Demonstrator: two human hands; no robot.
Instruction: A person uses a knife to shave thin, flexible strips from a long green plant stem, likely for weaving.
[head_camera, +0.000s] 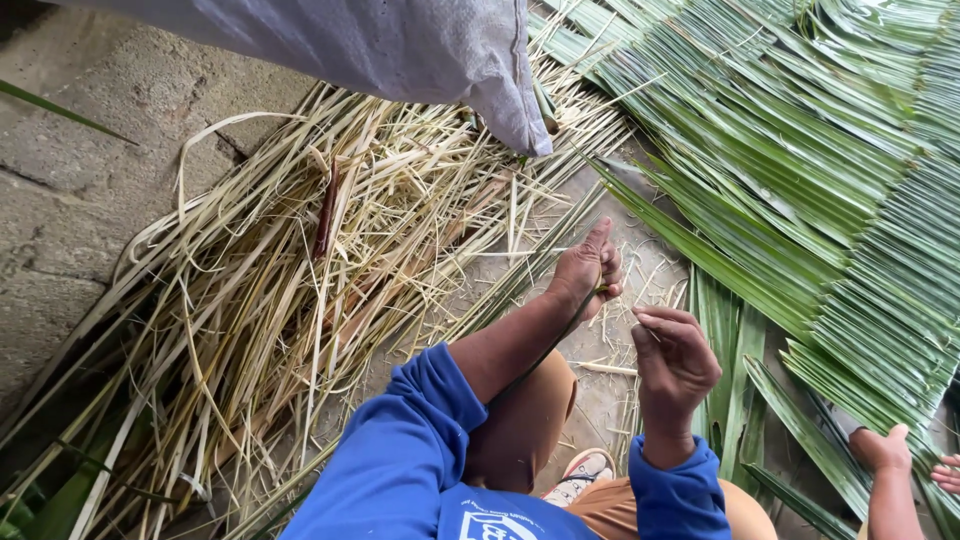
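- While I looked down through the head camera, my left hand (590, 268) was closed in a pinch on the upper end of a thin green leaf strip (548, 345), thumb raised.
- From that pinch, the leaf strip ran back along my left forearm toward the blue sleeve (400, 450).
- My right hand (672, 365) sat just beside the left, fingers curled; I could not tell whether it gripped a fibre or only closed on itself.
- To my left lay a heap of dry pale strips (270, 290) on the concrete floor (70, 180).
- To my right lay fresh green palm leaflets (800, 170), layered flat.
- A grey woven sack (400, 50) hung over the top of the heap.
- Another person's hand (880, 450) rested on the green leaflets at the lower right corner, well apart from mine.
- I judged the step in hand to be stripping or splitting one leaflet lengthwise.
- In my judgement, the next move called for a steady pull along the strip, both hands kept close, so the thin fibre would not tear crosswise.
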